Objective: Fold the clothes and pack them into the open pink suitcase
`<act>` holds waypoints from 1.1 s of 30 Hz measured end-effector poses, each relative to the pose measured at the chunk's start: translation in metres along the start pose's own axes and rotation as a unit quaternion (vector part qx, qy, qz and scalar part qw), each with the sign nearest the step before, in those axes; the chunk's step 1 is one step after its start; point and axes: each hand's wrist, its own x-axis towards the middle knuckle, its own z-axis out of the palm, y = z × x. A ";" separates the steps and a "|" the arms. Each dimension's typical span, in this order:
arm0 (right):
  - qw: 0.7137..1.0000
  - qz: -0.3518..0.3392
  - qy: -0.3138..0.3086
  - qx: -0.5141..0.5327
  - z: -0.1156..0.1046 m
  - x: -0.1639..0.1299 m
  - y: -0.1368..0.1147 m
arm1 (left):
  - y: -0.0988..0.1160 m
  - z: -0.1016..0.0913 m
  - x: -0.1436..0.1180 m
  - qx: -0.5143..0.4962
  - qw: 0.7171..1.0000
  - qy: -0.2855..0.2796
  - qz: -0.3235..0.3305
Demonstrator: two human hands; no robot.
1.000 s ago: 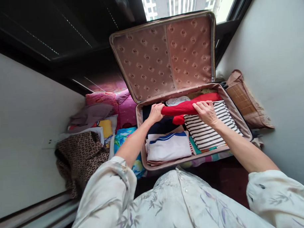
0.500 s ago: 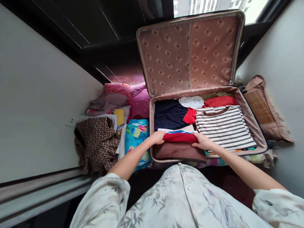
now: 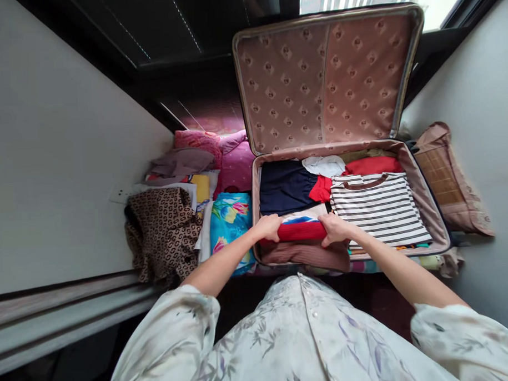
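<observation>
A folded red ribbed garment (image 3: pixel 301 231) lies at the front left inside the open suitcase (image 3: pixel 441 228). My left hand (image 3: pixel 268 228) grips its left end, and my right hand (image 3: pixel 333 229) has hold of its right end, thumb toward me. Just in front of it a folded brown ribbed garment (image 3: pixel 306 254) rests against the suitcase's near edge. Behind the red one, a white and blue cloth (image 3: pixel 300 218) shows in part. Navy clothing (image 3: pixel 285 186) sits farther back, and a striped black-and-white top (image 3: pixel 377 208) lies folded to the right of my right hand.
Left of the suitcase are a blue floral cloth (image 3: pixel 230 219), a brown patterned garment (image 3: pixel 166 227) and a pile of clothes (image 3: pixel 184 165). The raised lid (image 3: pixel 325 82) leans near the window. A brown bag-like item (image 3: pixel 449 178) stands by the right wall.
Both hands have shifted slightly, still at the red garment's two ends. The brown garment's surface looks more rumpled. The whole view has moved a little.
</observation>
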 end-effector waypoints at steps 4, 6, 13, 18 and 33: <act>0.990 -0.039 0.135 -0.030 0.026 -0.046 -0.014 | 0.008 0.031 -0.052 0.006 0.988 0.148 0.049; 0.985 -0.059 0.160 0.014 0.033 -0.058 -0.010 | 0.006 0.045 -0.064 -0.019 0.985 0.152 0.077; 0.968 -0.125 0.115 0.183 0.027 -0.052 0.010 | -0.005 0.053 -0.053 -0.052 0.986 0.116 0.111; 0.961 -0.084 0.111 0.239 0.005 -0.054 0.006 | -0.004 0.018 -0.055 -0.125 0.979 0.126 0.105; 0.967 -0.199 0.125 0.097 -0.158 0.001 -0.107 | -0.031 0.001 -0.176 -0.365 0.883 0.277 -0.098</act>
